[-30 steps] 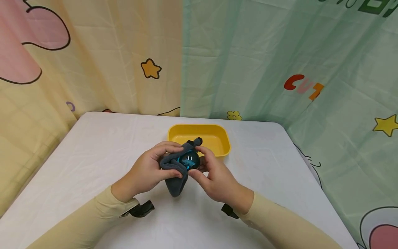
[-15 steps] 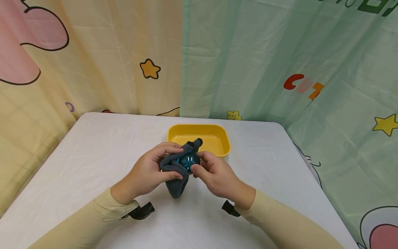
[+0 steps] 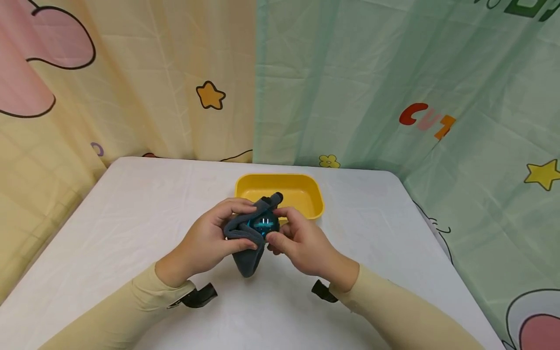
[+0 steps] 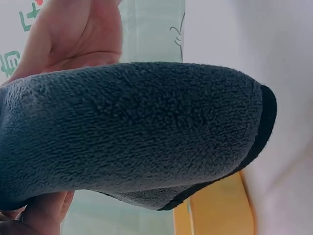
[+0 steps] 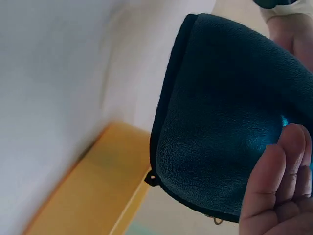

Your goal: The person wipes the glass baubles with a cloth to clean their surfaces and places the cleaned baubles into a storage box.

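Observation:
A dark grey plush cloth (image 3: 247, 260) with black edging is folded partly round a shiny dark-blue ball (image 3: 265, 223), above the white table. My left hand (image 3: 210, 238) grips the cloth from the left, its thumb in front and its fingers over the top. On the other side, my right hand (image 3: 308, 248) pinches the bare right side of the ball between thumb and forefinger. Both wrist views are largely filled by the cloth (image 4: 132, 127), which hides most of the ball. A blue gleam of the ball shows beside the right fingertips (image 5: 292, 139) in the right wrist view.
Just beyond the hands, a yellow rectangular tub (image 3: 306, 194) stands on the white-covered table (image 3: 372, 233). Printed curtains (image 3: 341, 87) hang behind the table and along its sides. A black wrist strap (image 3: 199, 295) shows at the left cuff.
My right thumb and fingers have shifted their hold along the ball's right side, and its shine has changed. The left hand and cloth have stayed nearly still.

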The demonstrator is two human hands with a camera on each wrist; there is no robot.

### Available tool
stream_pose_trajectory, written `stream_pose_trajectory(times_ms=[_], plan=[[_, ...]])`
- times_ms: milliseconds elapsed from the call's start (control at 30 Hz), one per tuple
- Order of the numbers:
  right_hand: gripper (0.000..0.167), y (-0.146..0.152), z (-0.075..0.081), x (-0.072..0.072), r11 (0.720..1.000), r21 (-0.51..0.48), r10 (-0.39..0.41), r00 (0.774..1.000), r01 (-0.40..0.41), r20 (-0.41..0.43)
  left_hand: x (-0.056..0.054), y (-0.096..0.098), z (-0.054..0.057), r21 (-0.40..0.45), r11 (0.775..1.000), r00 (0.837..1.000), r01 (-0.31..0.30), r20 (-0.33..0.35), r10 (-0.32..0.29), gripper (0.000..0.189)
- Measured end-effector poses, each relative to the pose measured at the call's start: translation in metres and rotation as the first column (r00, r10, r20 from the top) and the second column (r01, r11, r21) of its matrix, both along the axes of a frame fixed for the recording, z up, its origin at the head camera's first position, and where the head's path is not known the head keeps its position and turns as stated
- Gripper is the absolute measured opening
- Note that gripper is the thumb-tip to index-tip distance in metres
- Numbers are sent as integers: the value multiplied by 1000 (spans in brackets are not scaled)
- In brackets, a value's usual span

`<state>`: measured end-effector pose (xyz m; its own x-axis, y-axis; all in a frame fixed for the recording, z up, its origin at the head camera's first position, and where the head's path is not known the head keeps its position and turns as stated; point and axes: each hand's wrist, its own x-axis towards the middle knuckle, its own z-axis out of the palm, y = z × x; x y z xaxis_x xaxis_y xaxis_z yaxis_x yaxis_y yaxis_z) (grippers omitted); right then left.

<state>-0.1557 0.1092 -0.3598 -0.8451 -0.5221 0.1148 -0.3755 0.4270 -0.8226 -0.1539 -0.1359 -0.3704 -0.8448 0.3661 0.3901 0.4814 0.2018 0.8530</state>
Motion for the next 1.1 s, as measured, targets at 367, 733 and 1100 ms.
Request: stream_pose_trajectory(times_ms=[367,733,1100], plan=[[75,-2,1,3,995,102,30,960,-1,-280,0,-1,0,-10,1000,999,-28,-18,28,61],[51,-2,1,1,1000,16,-12,999,13,-52,3,1,-3,58,997,996,46,71,-50,63],[74,-4,3,-1,992,129,41,954,-3,-298,-1,-2,-3,82,995,985,53,159,-66,64]])
